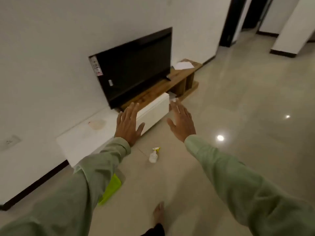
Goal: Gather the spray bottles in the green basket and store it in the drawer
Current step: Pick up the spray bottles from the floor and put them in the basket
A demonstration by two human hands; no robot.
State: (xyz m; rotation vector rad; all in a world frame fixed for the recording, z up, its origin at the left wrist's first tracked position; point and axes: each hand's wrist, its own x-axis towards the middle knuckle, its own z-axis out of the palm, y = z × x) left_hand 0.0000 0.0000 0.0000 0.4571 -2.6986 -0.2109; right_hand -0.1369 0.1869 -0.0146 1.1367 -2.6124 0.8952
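We log: left hand [128, 124] and right hand [182, 121], centre frame, each grip spread flat, empty; spray bottle [154, 155] on floor below them; green basket [111, 188] lower left, half hidden.

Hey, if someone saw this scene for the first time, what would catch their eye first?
Two open, empty hands, the left hand and right hand, stretch forward at mid-frame. Beyond them a black television sits on a low wooden stand against the wall. A white spray bottle stands on the floor between the arms.
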